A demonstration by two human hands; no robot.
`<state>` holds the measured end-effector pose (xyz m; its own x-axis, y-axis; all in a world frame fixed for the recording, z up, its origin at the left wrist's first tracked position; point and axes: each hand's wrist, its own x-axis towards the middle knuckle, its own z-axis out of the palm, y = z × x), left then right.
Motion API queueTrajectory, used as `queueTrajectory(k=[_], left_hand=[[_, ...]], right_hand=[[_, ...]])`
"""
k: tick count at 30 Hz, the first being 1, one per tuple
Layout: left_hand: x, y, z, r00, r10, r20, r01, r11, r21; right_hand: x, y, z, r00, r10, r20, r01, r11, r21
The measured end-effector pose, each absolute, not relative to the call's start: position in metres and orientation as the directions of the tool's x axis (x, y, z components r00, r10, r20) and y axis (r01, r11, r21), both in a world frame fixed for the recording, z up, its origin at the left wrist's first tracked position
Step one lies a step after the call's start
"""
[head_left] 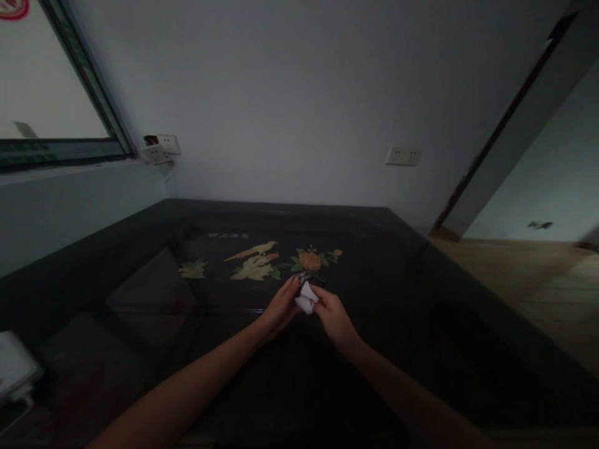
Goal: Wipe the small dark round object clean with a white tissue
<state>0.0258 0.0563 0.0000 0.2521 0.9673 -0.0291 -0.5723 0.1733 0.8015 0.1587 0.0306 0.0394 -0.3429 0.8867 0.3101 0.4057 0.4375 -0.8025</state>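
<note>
My left hand point(282, 304) is closed on a small dark glossy object point(305, 275) with thin curved edges. Its kind is too dim and small to make out. A crumpled white tissue point(307, 299) lies against its near side, pinched by my right hand point(334, 317). Both hands are close together above a black glossy table point(253, 393). Just beyond them, the tabletop bears a picture of a bird point(255, 251) and an orange flower point(310, 260). The fingertips are partly hidden behind the object and the tissue.
A white object point(16, 365) with a handle-like loop stands at the left edge. Wall sockets point(403, 156) sit above the table's far side, and more sockets point(161, 148) are near the window point(51, 81). Wooden floor point(528, 280) shows past the table's right edge.
</note>
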Motion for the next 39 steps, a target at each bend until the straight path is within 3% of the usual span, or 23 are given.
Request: queueTrajectory(k=[4,7,10,13,16,18,20,23,26,29,31,34,39], left_hand=[[0.025,0.057,0.001,0.201,0.979,0.008,-0.555,0.108,0.825],[0.018,0.063,-0.001,0.112,0.991,0.069,-0.478,-0.007,0.878],[0.01,0.07,-0.006,0.023,0.995,0.1,-0.352,-0.086,0.932],[0.005,0.077,-0.011,0.0,0.991,0.133,-0.232,-0.13,0.964],[0.006,0.081,-0.013,-0.022,0.986,0.165,-0.193,-0.166,0.967],[0.008,0.081,-0.011,-0.027,0.985,0.172,-0.197,-0.174,0.965],[0.009,0.079,-0.009,-0.025,0.985,0.168,-0.205,-0.17,0.964],[0.01,0.075,-0.005,-0.023,0.988,0.152,-0.237,-0.153,0.959],[0.009,0.071,-0.004,0.031,0.993,0.111,-0.286,-0.098,0.953],[0.009,0.071,-0.006,0.083,0.995,0.049,-0.339,-0.018,0.941],[0.009,0.073,-0.005,0.061,0.998,0.013,-0.379,0.011,0.925],[0.011,0.075,-0.003,-0.002,1.0,-0.027,-0.426,0.024,0.905],[0.012,0.076,-0.003,-0.019,0.997,-0.075,-0.471,0.057,0.88]], right_hand=[[0.162,0.033,0.043,-0.494,0.808,0.321,0.508,0.568,-0.647],[0.166,0.035,0.045,-0.664,0.675,0.323,0.584,0.737,-0.341],[0.168,0.039,0.043,-0.788,0.525,0.321,0.553,0.833,-0.005],[0.167,0.04,0.039,-0.819,0.487,0.303,0.548,0.82,0.164],[0.164,0.039,0.035,-0.808,0.504,0.304,0.569,0.8,0.188],[0.161,0.037,0.033,-0.792,0.529,0.306,0.587,0.797,0.142],[0.158,0.033,0.032,-0.746,0.59,0.31,0.628,0.777,0.032],[0.153,0.025,0.032,-0.623,0.715,0.318,0.677,0.696,-0.239],[0.146,0.02,0.037,-0.527,0.791,0.312,0.623,0.609,-0.492],[0.141,0.02,0.045,-0.51,0.818,0.267,0.6,0.561,-0.571],[0.139,0.023,0.051,-0.537,0.814,0.224,0.659,0.57,-0.492],[0.138,0.03,0.058,-0.641,0.743,0.193,0.704,0.669,-0.237],[0.142,0.039,0.07,-0.824,0.554,0.118,0.567,0.804,0.181]])
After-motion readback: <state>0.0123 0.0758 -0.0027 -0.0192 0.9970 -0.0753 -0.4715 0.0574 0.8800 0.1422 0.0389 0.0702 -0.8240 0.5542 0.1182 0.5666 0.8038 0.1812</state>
